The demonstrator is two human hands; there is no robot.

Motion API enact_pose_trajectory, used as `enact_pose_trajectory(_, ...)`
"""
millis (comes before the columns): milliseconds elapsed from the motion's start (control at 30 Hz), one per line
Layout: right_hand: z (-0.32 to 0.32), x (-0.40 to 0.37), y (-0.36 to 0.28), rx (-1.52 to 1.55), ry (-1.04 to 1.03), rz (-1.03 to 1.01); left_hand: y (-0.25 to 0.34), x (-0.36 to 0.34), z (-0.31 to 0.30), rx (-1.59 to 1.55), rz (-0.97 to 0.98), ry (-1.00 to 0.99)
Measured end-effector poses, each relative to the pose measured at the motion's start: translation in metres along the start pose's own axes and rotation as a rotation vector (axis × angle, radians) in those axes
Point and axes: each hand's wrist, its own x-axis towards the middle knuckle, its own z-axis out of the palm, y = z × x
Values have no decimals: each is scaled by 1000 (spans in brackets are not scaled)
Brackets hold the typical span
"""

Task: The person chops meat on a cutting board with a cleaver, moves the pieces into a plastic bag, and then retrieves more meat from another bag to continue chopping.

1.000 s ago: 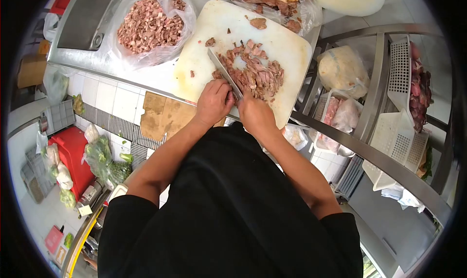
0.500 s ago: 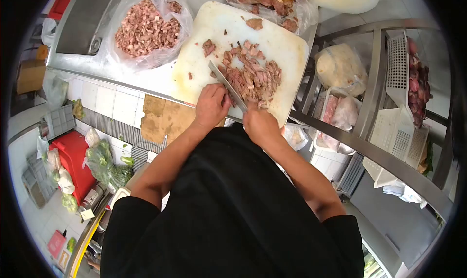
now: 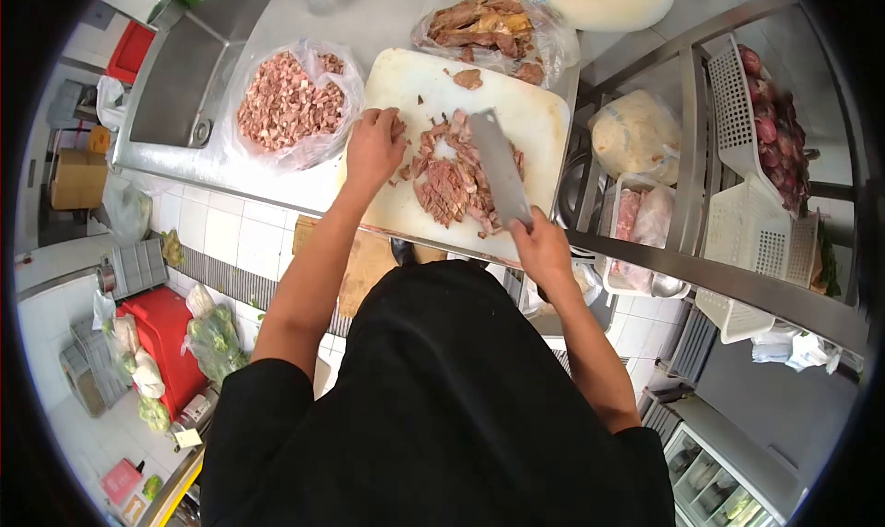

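My right hand (image 3: 542,248) grips the handle of a cleaver (image 3: 500,167). The broad blade lies tilted over the right side of a pile of chopped cooked meat (image 3: 447,181) on the white cutting board (image 3: 392,75). At the board's left edge, my left hand (image 3: 374,147) has its fingers curled over a small piece of meat (image 3: 399,128), mostly hidden by them. A few meat scraps lie just below its fingertips. A flat meat slice (image 3: 468,79) sits near the board's far edge.
A plastic bag of diced meat (image 3: 286,103) stands left of the board. Behind it lies a bag of larger meat pieces (image 3: 484,27). A sink (image 3: 184,89) is at far left. On the right, a metal rack (image 3: 687,177) holds baskets and a bagged pale item (image 3: 638,135).
My left hand has moved from beside the blade, leftward and away from me, to the small meat piece. The cleaver has shifted to the pile's right side, and the view has tilted.
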Motion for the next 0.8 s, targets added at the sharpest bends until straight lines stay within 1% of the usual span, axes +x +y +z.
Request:
enact_pose_trajectory(33,-3,-4,13,18,33,53,-1,13,3,-1,13,2)
enact_pose_trajectory(67,-5,-9,26,24,44,56,-2,23,6,29,4,-131)
enact_pose_trajectory(100,-8,-14,35,27,79,106,1,29,7,61,-6,-265)
enact_pose_trajectory(133,-10,-18,44,32,115,156,6,32,9,61,9,-268)
enact_pose_trajectory(167,-11,-20,52,43,109,236,11,36,12,-44,-8,-351)
enact_pose_trajectory(200,-14,-22,56,51,124,244,21,41,14,-149,-24,-435)
enact_pose_trajectory(233,-16,-24,60,-26,163,227,29,39,14,-171,28,-579)
enact_pose_trajectory(267,-16,-27,63,-104,196,209,36,31,14,-169,39,-586)
enact_pose_trajectory(333,-12,-26,62,-149,220,201,47,10,7,-165,467,-461)
enact_pose_trajectory(367,-10,-25,60,-202,240,188,49,1,1,-166,473,-465)
enact_pose_trajectory(400,-7,-23,56,-201,242,194,49,-8,-6,-125,580,-428)
enact_pose_trajectory(433,-2,-19,49,-245,259,129,45,-17,-11,-84,683,-389)
enact_pose_trajectory(467,5,-13,39,-288,274,59,40,-25,-13,-84,678,-392)
enact_pose_trajectory(533,22,1,13,-291,224,50,24,-41,-9,65,797,-448)
enact_pose_trajectory(600,41,17,3,-366,141,-128,17,-45,-2,72,781,-463)
enact_pose_trajectory(633,38,25,3,-368,138,-126,19,-42,0,96,768,-432)
enact_pose_trajectory(700,27,42,2,-395,-39,-351,22,-41,0,123,753,-400)
enact_pose_trajectory(733,17,50,4,-395,-36,-358,23,-39,1,142,793,-358)
enact_pose_trajectory(767,3,54,10,-335,-2,-415,24,-38,1,159,834,-320)
enact_pose_trajectory(800,-8,55,13,-276,30,-468,27,-32,1,160,836,-321)
